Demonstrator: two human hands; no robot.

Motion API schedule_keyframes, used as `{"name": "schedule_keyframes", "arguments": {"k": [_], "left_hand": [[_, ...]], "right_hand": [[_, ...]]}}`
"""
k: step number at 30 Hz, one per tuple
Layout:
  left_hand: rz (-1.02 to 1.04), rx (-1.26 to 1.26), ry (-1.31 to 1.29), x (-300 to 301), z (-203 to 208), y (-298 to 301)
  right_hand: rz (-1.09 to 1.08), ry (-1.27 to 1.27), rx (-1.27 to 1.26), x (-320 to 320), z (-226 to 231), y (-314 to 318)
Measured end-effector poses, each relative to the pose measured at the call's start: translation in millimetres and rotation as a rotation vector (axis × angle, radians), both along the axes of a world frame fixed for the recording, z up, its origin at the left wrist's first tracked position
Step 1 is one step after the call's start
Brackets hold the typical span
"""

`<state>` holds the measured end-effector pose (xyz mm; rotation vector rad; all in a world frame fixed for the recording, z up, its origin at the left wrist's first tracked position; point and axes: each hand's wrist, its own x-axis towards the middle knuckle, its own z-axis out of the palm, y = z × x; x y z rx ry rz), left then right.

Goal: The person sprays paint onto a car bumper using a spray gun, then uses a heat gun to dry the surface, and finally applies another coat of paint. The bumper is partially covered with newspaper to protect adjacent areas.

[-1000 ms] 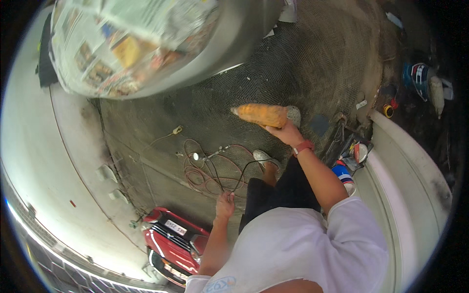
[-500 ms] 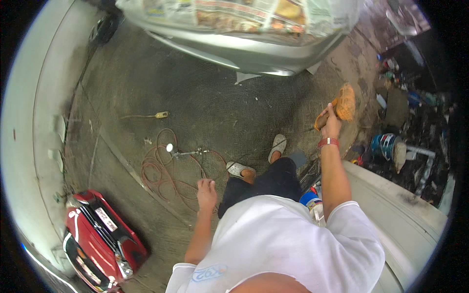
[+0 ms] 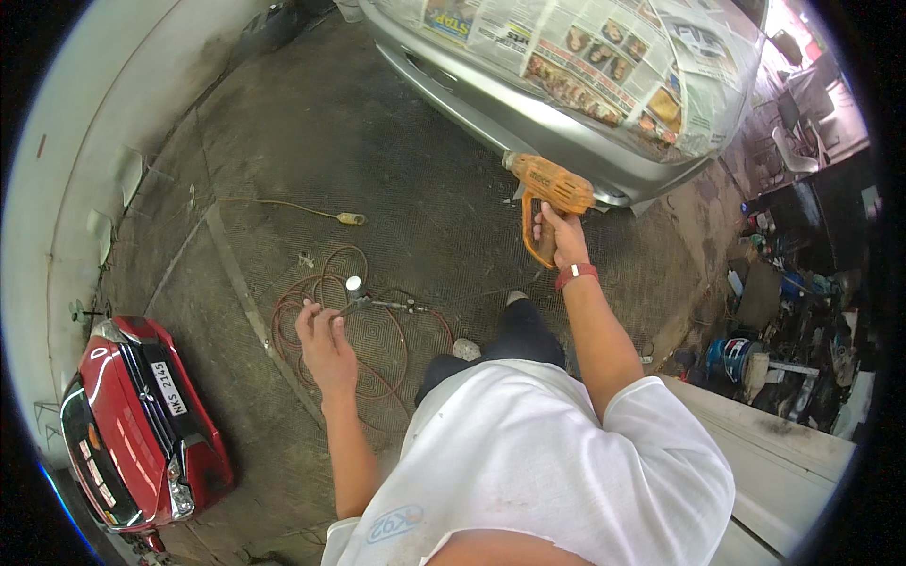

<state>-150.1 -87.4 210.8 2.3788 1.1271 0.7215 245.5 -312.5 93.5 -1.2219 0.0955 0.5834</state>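
Note:
An orange heat gun [image 3: 555,184] is gripped by its handle in my right hand [image 3: 566,238], with my fingers wrapped round it. Its grey nozzle points left, in front of the silver bumper [image 3: 538,113] of a car whose body is covered with newspaper [image 3: 576,47]. My left hand [image 3: 327,354] holds nothing; its fingers are apart and slightly curled. In the picture it appears over a coiled reddish hose [image 3: 401,349] on the floor. Close to those fingers lies a spray gun [image 3: 363,294] with a white-topped cup.
A yellow cord with a socket end [image 3: 351,219] lies on the floor. At lower left stands a red car [image 3: 132,406]. A pale panel [image 3: 764,443] is close on my right. Beyond it are a blue bucket [image 3: 727,358] and cluttered scraps. A white wall [image 3: 85,123] runs along the left.
My right hand has swung the heat gun forward and left, toward the silver bumper. My left hand has moved forward and left. The view has turned, and my feet have stepped.

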Motion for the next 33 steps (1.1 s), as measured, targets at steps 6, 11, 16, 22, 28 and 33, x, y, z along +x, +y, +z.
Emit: {"name": "schedule_keyframes", "arguments": {"k": [6, 11, 16, 22, 28, 33], "left_hand": [[-0.091, 0.038, -0.029, 33.5, 27.3, 50.1], [-0.183, 0.076, -0.053, 88.5, 38.5, 109.0], [-0.185, 0.076, -0.094, 150.7, 44.5, 179.7], [-0.129, 0.144, -0.061, 213.2, 68.0, 273.2], [-0.07, 0.256, -0.077, 248.8, 88.4, 340.8], [-0.104, 0.233, -0.005, 257.2, 77.2, 383.2]], "right_hand": [[-0.46, 0.02, -0.021, 2.0, -17.0, -1.9], [-0.802, 0.071, -0.103, 19.5, -51.0, -11.1], [-0.766, 0.047, -0.297, 31.8, -64.9, 53.7], [-0.383, 0.014, -0.218, 49.6, -25.5, 223.0], [-0.25, -0.234, -0.256, 97.6, -42.8, 384.8], [0.096, -0.271, -0.234, 122.8, -26.0, 466.7]]}}
